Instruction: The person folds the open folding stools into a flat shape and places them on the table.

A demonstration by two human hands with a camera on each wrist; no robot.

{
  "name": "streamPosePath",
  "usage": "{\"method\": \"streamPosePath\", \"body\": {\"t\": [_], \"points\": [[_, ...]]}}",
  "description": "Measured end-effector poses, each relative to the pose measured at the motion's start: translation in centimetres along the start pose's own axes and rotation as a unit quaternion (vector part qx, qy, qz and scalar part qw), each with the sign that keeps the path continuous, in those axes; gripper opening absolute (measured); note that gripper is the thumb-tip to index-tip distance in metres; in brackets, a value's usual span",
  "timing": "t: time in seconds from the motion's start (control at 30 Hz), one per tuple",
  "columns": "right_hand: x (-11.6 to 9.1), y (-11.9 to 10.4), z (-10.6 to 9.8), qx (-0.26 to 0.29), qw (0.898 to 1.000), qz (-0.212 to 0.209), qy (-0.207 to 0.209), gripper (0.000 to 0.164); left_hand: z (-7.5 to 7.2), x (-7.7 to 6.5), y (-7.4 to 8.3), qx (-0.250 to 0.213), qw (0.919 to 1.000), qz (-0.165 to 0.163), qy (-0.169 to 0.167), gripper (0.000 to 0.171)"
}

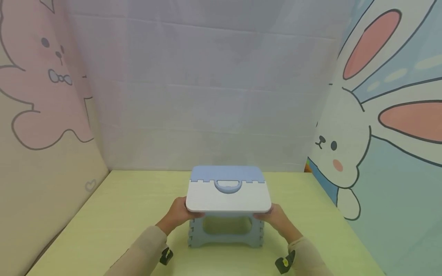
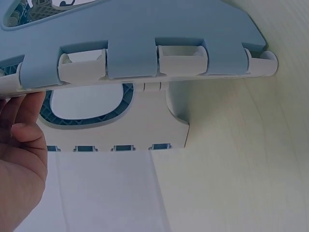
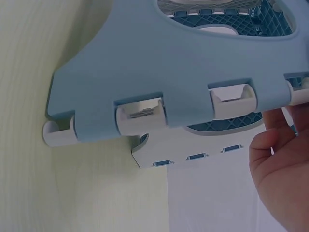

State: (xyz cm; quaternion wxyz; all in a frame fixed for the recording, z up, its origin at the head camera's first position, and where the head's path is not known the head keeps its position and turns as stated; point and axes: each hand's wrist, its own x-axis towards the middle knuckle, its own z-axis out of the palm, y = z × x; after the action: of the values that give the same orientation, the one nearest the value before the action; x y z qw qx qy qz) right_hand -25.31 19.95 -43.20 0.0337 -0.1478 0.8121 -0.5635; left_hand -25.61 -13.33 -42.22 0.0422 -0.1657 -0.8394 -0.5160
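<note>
A folding step stool point(image 1: 228, 199) stands unfolded, top side up, at the middle of the yellowish table. Its top is white with a blue strip along the back, and a blue carry handle is set in the middle. On the stool's left end my left hand point(image 1: 181, 211) grips beneath the edge of the top; the right hand point(image 1: 274, 216) does likewise on the other end. Both wrist views show the blue side panel point(image 2: 130, 29) with its white hinge pieces and curled fingers by the hinged edge. Parts of the fingers are hidden behind the stool.
The table point(image 1: 138, 191) runs back to a pale curtain point(image 1: 207, 96). Side walls carry cartoon drawings, with a rabbit point(image 1: 348, 142) on the right. Dark wrist cameras hang below both sleeves.
</note>
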Motion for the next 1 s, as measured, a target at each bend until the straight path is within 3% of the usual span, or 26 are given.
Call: {"method": "streamPosePath", "body": {"t": [0.3,0.57,0.83,1.0], "points": [[-0.02,-0.23,-0.05,-0.012,1.0,0.0,-0.005,0.055,-0.14,0.2,-0.4,-0.008,0.9994,0.03,-0.018,0.045],[-0.09,-0.31,-0.02,-0.023,1.0,-0.004,-0.007,0.056,-0.15,0.08,-0.46,-0.013,0.9995,0.022,-0.017,0.045],[-0.08,-0.2,-0.2,0.001,1.0,-0.015,-0.021,0.054,0.05,-0.08,-0.38,-0.021,0.9993,0.031,-0.007,0.047],[-0.09,-0.19,-0.28,0.02,0.999,-0.02,-0.03,0.053,-0.21,-0.07,-0.22,-0.023,0.9993,0.025,-0.018,0.045]]}}
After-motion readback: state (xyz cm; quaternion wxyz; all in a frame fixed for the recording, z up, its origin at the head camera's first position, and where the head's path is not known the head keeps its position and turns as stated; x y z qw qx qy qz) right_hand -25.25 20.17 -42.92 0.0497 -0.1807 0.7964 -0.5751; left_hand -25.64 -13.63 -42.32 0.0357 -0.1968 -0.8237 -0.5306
